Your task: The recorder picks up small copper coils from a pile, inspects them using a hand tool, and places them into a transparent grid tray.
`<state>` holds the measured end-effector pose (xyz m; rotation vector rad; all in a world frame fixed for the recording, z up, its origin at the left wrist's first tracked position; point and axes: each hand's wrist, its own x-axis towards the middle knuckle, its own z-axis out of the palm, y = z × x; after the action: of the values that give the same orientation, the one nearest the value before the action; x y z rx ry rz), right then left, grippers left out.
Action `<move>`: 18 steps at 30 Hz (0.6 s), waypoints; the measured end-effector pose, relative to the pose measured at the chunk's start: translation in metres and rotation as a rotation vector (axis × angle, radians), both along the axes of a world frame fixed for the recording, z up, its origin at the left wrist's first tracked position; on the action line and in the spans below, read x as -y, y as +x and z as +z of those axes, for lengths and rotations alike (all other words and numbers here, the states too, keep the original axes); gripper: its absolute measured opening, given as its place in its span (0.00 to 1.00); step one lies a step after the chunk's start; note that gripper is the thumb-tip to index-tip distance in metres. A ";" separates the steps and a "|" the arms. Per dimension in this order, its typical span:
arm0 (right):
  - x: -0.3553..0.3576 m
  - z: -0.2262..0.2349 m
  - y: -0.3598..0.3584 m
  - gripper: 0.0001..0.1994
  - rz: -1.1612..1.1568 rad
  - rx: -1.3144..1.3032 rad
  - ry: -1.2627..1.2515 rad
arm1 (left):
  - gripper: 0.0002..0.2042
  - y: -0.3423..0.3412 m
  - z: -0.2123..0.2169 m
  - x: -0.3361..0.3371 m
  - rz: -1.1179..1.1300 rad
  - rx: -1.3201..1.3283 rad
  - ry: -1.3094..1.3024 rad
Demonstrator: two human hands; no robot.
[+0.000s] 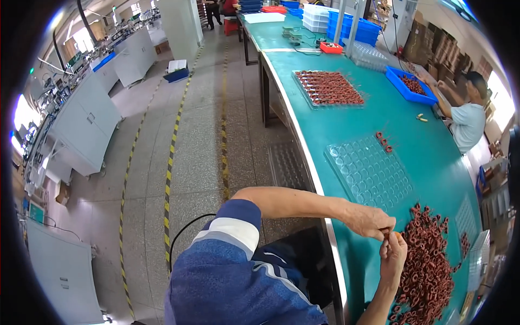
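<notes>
My left hand (370,221) reaches over the green table with its fingers pinched on a small reddish-brown ring (385,231), mostly hidden by the fingers. Close against it, my right hand (394,252) is also closed at the same small piece, a bit of orange showing at its fingertips. Beside my right hand lies a big heap of reddish-brown wire-wound rings (425,265). Beyond my hands sits a clear plastic tray (371,172) with round pockets, and a few rings (384,142) stand in its far right corner.
Farther along the table (325,130) is a tray filled with rings (329,88). A blue bin (411,85) of rings stands near a seated co-worker (469,114) across the table. More clear trays (467,222) lie along the right edge. A taped walkway (179,119) runs at left.
</notes>
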<state>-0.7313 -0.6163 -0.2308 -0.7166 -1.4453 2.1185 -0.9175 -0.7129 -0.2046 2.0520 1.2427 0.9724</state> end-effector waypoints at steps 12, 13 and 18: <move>0.015 0.008 0.001 0.09 -0.320 0.141 0.556 | 0.14 0.023 -0.015 -0.005 0.182 0.053 0.092; 0.013 0.011 0.004 0.09 -0.281 0.073 0.449 | 0.13 0.028 -0.012 0.001 0.163 0.338 -0.023; 0.020 0.014 0.011 0.09 -0.223 -0.061 0.424 | 0.10 0.050 -0.030 0.006 0.081 0.871 -0.021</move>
<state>-0.7207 -0.6359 -0.2170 -0.6079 -1.6250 1.5818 -0.8677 -0.7193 -0.2344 1.2876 0.8374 1.6300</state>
